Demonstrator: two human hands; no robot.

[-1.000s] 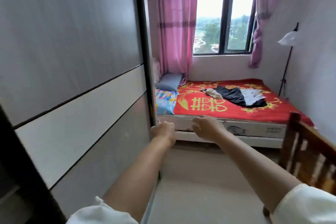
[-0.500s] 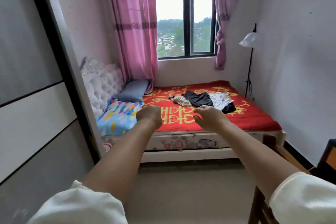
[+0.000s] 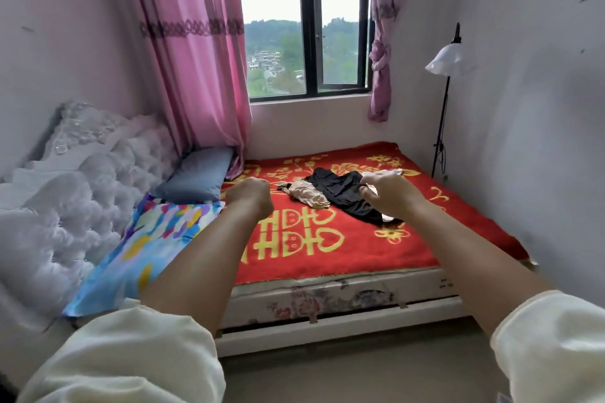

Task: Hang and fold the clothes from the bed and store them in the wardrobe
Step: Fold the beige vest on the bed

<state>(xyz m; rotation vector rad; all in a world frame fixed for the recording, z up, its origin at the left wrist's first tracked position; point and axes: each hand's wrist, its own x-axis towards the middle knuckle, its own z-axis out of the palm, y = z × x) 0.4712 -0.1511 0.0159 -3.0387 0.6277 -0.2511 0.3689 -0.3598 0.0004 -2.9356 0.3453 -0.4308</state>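
Left hand (image 3: 250,198) curled into an empty fist; right hand (image 3: 389,195) loosely curled, empty, black garment (image 3: 340,190) just beyond its fingers (image 3: 366,190), beige garment (image 3: 306,195) between hands.

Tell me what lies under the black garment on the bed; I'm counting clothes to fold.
A white garment peeks from beneath the crumpled black garment; a beige garment lies beside. Anything else is hidden.

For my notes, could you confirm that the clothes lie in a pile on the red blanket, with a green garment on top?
Not quite: the head view shows the clothes piled on the red blanket, but the top garment is black, not green.
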